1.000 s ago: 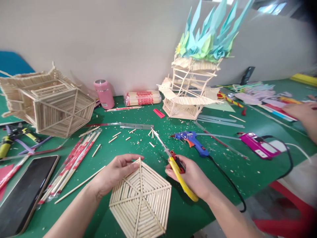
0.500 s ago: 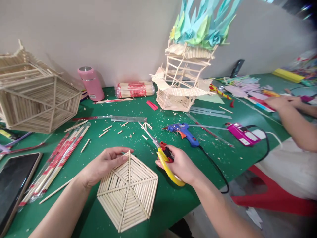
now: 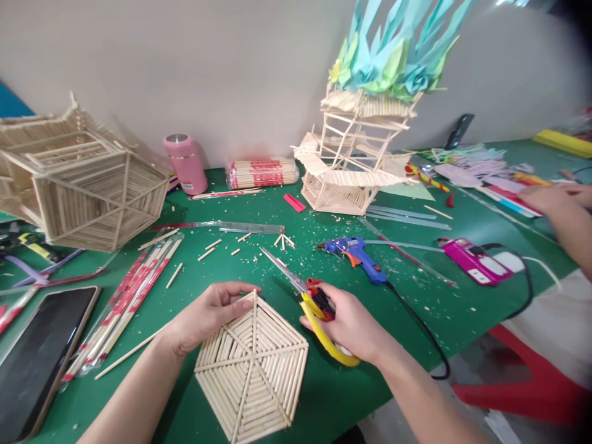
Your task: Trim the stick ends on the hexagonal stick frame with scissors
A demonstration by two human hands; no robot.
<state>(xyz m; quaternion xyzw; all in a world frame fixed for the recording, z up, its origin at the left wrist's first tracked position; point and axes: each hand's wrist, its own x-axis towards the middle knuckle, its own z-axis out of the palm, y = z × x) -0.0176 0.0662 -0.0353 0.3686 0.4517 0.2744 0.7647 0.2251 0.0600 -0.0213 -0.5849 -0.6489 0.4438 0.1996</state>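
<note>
Right fingers held scissors slanting, tips forward-left; left fingers pinched a stick panel. Grey wall backed the green desk.

Panel left of scissors, phone farther left, glue gun behind scissors, bottle farther back

Bare left hand and right hand, uncovered forearms, perhaps dark clothing below.

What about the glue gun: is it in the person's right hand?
No; the glue gun lies on the green table, while the right hand holds scissors.
</note>
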